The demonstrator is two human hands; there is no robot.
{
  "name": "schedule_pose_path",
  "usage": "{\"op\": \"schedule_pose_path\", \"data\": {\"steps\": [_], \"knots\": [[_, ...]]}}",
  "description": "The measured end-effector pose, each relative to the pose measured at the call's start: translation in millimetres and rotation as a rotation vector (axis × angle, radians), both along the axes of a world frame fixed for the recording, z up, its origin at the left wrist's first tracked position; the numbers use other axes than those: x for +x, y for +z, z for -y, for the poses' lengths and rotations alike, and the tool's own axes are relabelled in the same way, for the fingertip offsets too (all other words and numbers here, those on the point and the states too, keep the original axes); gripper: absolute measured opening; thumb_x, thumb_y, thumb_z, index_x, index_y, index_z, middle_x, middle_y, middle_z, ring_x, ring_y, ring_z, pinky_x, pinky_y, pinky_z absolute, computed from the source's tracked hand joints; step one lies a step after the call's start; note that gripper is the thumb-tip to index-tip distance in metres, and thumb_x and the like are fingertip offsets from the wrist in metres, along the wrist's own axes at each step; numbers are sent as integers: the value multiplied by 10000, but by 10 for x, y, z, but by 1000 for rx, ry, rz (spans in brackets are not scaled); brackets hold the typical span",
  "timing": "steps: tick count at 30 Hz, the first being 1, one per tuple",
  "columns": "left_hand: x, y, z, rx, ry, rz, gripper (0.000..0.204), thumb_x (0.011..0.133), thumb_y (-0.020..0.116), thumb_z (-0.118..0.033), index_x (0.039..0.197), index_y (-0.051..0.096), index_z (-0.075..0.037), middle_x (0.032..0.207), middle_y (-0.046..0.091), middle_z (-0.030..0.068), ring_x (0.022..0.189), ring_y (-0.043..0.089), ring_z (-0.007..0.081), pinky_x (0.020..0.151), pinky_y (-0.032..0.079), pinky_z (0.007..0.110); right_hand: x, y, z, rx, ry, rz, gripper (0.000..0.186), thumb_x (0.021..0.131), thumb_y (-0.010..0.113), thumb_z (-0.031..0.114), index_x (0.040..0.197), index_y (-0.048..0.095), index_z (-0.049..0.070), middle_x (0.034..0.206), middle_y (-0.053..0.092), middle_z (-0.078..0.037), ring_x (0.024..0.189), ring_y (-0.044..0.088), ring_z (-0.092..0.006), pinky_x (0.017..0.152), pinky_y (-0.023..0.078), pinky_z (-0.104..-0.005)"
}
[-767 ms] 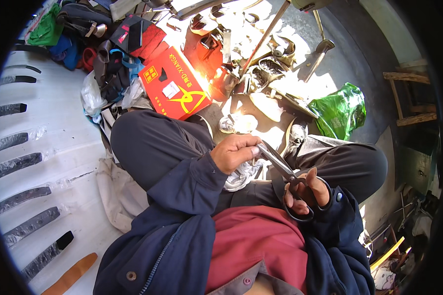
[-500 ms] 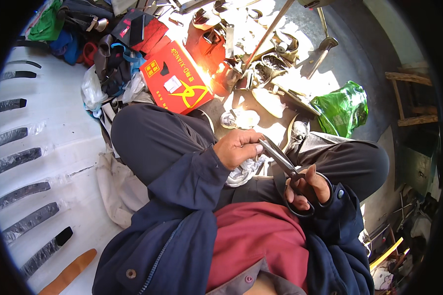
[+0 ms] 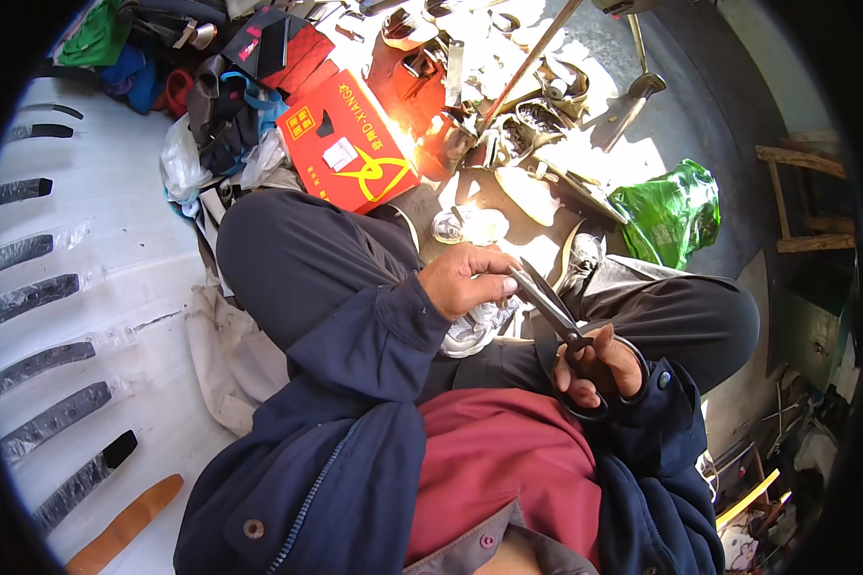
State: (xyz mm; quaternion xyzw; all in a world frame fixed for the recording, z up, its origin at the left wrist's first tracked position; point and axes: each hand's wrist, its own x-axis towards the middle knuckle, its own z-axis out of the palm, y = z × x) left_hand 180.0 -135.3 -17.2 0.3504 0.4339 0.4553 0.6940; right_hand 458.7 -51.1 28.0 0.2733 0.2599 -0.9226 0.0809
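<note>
Dark metal scissors are held in my right hand, its thumb and fingers in the handle loops. The blades point up and to the left, a little apart. At their tips is my left hand, thumb and forefinger pinched together. Whatever lies between those fingertips is too small to make out. Both hands are above my lap, between my bent knees. Below and beyond them a white shoe shows, partly hidden by my left hand.
A red shoe box lies beyond my left knee. A green plastic bag rests past my right knee. Several dark strips and a brown insole-shaped piece lie on the white surface at left. Shoes and tools clutter the far floor; a wooden frame stands right.
The scissor blades look slightly farther apart than before. My left hand has shifted a little up and to the right, still pinched. My right hand is nearly still.
</note>
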Motion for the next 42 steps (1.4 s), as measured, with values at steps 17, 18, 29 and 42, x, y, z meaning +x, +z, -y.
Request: {"op": "schedule_pose_path", "data": {"steps": [17,18,29,42], "knots": [[24,54,-47,48,19,-41,230,978,565,-93,1076,731,32,989,737,69,869,626,86,796,496,254,-40,-161,-102,-39,-418,-92,737,995,347,709,866,564,17,556,353,33,415,320,-78,397,265,-220],[39,45,-52,67,36,-44,231,981,562,-94,1076,733,29,989,741,67,873,624,83,801,494,252,-68,-202,-162,-32,-493,-132,675,1020,367,663,892,572,33,607,402,16,462,384,-98,441,323,-239],[68,-18,-74,-19,202,-126,336,1048,576,-280,900,704,-7,838,662,-1,778,536,63,750,444,235,-595,-446,-290,381,-477,396,328,956,678,328,928,588,14,679,554,-23,527,512,-106,482,404,-253],[146,-36,-87,-118,460,52,415,1027,625,-313,745,668,-12,668,606,-11,634,514,49,601,416,234,-1293,-1923,-933,720,-175,724,431,864,721,237,1242,622,55,945,656,-8,780,565,-96,672,429,-266]]}}
